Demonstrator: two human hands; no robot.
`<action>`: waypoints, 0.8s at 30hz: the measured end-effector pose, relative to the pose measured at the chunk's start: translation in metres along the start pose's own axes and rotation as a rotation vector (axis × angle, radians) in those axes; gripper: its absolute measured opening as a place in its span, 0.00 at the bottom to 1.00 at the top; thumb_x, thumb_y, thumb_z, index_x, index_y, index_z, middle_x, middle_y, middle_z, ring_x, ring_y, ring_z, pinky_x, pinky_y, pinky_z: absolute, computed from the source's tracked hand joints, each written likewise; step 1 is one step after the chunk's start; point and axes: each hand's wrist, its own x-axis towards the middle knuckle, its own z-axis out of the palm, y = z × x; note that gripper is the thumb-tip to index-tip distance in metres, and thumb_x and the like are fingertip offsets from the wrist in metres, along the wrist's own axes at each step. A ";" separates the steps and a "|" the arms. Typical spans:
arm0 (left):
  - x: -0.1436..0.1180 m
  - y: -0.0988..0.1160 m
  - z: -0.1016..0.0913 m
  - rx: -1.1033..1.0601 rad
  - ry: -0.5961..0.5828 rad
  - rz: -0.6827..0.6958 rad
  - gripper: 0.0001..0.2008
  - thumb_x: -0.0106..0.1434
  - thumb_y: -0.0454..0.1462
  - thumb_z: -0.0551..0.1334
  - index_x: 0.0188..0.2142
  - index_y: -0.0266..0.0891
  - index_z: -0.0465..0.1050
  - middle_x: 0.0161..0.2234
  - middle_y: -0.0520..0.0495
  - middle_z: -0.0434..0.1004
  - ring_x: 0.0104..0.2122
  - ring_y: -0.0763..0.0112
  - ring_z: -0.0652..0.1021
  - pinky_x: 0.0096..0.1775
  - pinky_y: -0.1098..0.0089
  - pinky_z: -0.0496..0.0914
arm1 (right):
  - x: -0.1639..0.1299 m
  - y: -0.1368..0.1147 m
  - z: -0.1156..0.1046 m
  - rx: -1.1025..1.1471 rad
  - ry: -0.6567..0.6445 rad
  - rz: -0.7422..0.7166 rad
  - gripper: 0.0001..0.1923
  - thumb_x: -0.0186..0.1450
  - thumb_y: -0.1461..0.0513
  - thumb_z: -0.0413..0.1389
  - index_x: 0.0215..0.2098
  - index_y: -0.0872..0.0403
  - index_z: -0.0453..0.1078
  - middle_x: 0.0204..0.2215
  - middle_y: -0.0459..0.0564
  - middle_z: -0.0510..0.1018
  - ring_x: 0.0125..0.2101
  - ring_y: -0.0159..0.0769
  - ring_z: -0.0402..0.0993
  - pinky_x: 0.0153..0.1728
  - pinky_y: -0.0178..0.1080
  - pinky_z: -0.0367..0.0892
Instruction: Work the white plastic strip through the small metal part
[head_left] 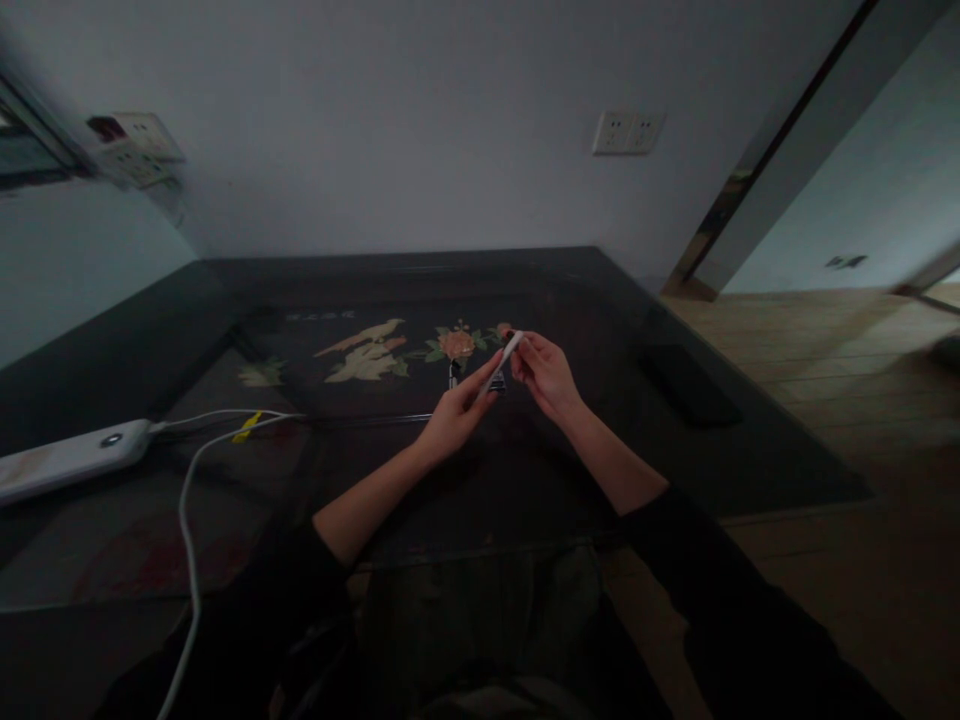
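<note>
Right there, just above the bench (562, 455), a thin white piece (501, 364) is held aslant between both hands, its far end leaning to the right. The left hand (459, 412) grips its nearer end, thumb on one side and nearly straight fingers on the other. The right hand (541, 370) is curled nearly closed, pinching the far end in its fingertips. Between them, from where I stand, shows a small dark patch (496, 382) with pale marks like print, too small to read. Just beside the left fingers is a little shiny thing (453, 374) I can't make out. Beyond lies a picture of flowers and a bird (367, 352), with pale lettering (321, 316) above it, too blurred to read. A flat dark slab (688, 386) lies to the right; well to the left, a long white box (82, 455) trails a white cable (189, 530) with a yellow tag (247, 427).
</note>
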 end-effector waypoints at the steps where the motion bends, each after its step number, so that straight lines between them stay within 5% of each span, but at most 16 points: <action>1: 0.000 0.000 0.000 -0.034 -0.019 -0.023 0.31 0.66 0.40 0.59 0.67 0.41 0.58 0.23 0.53 0.72 0.18 0.78 0.65 0.23 0.76 0.62 | 0.000 0.000 0.000 0.001 0.004 -0.003 0.25 0.52 0.44 0.66 0.37 0.53 0.77 0.17 0.39 0.66 0.17 0.24 0.57 0.18 0.32 0.53; 4: 0.002 0.001 -0.001 -0.122 -0.053 -0.095 0.33 0.65 0.43 0.60 0.68 0.42 0.55 0.17 0.59 0.59 0.15 0.80 0.58 0.18 0.77 0.54 | 0.000 -0.001 -0.001 -0.006 0.022 -0.006 0.25 0.52 0.44 0.66 0.37 0.53 0.76 0.17 0.39 0.66 0.18 0.25 0.58 0.19 0.32 0.53; 8: 0.008 -0.005 -0.008 -0.229 0.032 -0.150 0.36 0.64 0.43 0.62 0.68 0.44 0.49 0.17 0.61 0.55 0.15 0.80 0.56 0.17 0.77 0.50 | 0.000 -0.002 -0.001 -0.017 0.024 -0.014 0.25 0.53 0.44 0.65 0.38 0.54 0.75 0.17 0.39 0.67 0.18 0.25 0.58 0.19 0.32 0.53; 15: 0.020 -0.017 -0.026 -0.226 0.204 -0.285 0.10 0.70 0.43 0.53 0.46 0.43 0.59 0.18 0.62 0.60 0.12 0.82 0.56 0.16 0.79 0.49 | 0.000 0.000 0.001 -0.031 0.021 0.013 0.26 0.53 0.43 0.65 0.38 0.54 0.74 0.16 0.38 0.67 0.16 0.24 0.57 0.17 0.32 0.52; 24: 0.032 -0.022 -0.056 0.009 0.319 -0.268 0.10 0.68 0.40 0.53 0.32 0.37 0.65 0.22 0.50 0.74 0.22 0.75 0.71 0.28 0.75 0.64 | -0.001 0.000 0.002 -0.059 0.005 0.044 0.26 0.52 0.43 0.66 0.36 0.55 0.74 0.16 0.39 0.68 0.16 0.24 0.58 0.17 0.31 0.52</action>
